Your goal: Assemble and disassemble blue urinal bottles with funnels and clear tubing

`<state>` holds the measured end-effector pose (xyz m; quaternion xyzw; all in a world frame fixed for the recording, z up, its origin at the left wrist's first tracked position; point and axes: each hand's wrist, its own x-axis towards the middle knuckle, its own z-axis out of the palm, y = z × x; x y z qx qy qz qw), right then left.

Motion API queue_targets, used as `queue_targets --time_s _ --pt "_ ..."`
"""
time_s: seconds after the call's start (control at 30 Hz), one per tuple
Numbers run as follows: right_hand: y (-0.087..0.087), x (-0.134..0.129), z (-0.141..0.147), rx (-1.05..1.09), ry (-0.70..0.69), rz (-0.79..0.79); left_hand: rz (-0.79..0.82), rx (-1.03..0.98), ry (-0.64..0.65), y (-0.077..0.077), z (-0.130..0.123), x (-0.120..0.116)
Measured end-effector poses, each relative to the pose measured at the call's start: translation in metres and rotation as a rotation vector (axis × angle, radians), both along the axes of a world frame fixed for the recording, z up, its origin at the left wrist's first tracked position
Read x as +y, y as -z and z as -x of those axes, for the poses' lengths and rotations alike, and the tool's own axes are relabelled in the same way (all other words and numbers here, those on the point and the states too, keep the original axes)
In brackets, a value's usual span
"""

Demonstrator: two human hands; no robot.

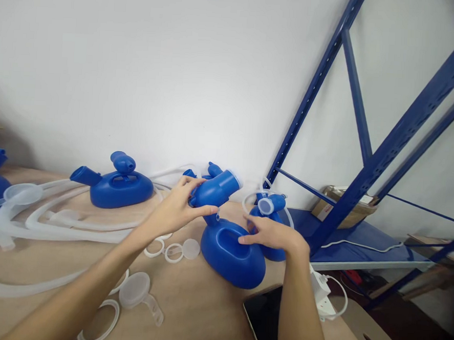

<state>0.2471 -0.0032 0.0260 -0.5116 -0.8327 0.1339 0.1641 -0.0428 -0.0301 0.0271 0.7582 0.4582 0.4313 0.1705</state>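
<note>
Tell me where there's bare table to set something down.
Bare tabletop lies between the nearest translucent cap and the phone, in front of the held blue bottle. Farther left, pale tubes crowd it.

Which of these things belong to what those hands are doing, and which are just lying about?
In the job:
blue spout, in the left hand
blue bottle, under the right hand
probably the strapped lid and pale tubes

Seemingly just lying about:
phone
white plug
cardboard box
</note>
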Motion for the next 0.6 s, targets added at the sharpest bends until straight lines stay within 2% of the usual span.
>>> queue_targets --time_s 0.03,0.1,0.23,0.33,0.4,0.47,0.6 --pt "0.005 0.008 -0.005 -0.063 0.004 0.139 -0.007 0.004 -0.013 0.009 -0.008 0.005" --pt "0.012 0.019 -0.01 -0.11 -0.013 0.277 -0.015 0.02 -0.013 0.026 -0.025 0.012" --pt "0.011 0.021 -0.002 -0.1 -0.077 0.337 -0.069 0.04 0.014 0.055 -0.056 0.021" --pt "0.004 0.011 0.01 -0.066 -0.159 0.308 -0.106 0.047 -0.027 0.064 -0.069 0.023" --pt "-0.002 0.004 0.017 -0.047 -0.205 0.19 -0.106 0.016 -0.061 0.06 -0.071 0.021" --pt "-0.009 -0.003 0.022 -0.062 -0.199 0.024 -0.107 -0.024 -0.087 0.049 -0.068 0.017" --pt "-0.018 -0.011 0.028 0.027 -0.052 -0.287 -0.099 -0.035 -0.139 0.014 -0.054 0.001"
